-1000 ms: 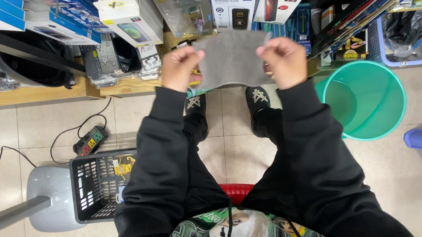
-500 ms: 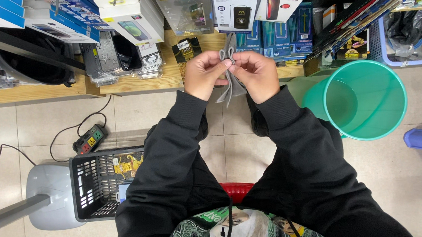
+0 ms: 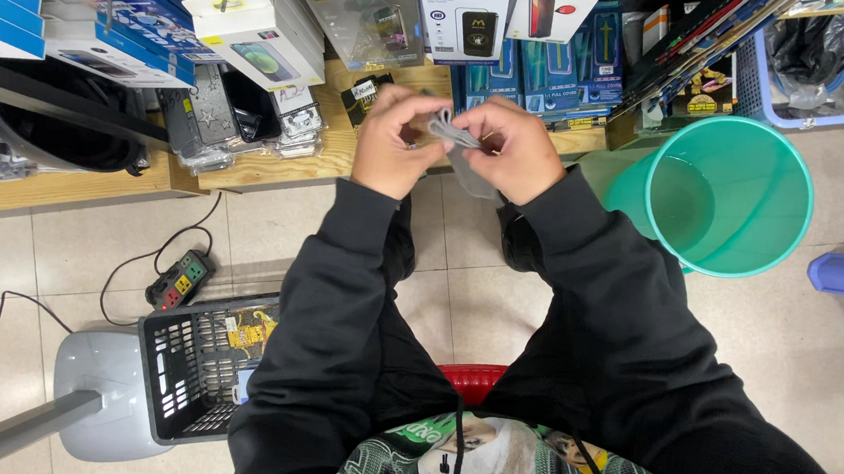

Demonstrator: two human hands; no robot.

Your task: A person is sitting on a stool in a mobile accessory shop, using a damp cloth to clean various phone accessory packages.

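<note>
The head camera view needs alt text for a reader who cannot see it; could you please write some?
Seen from above, a seated person's left hand and right hand fold a small grey cloth. A green bucket stands right; a black basket lower left.

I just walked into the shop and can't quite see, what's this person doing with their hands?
A seated person in a black top holds a small grey cloth bunched between the left hand and right hand, raised in front of a wooden shelf stacked with boxed phone accessories. A green plastic bin stands on the tiled floor to their right, a black basket to their left.
</note>
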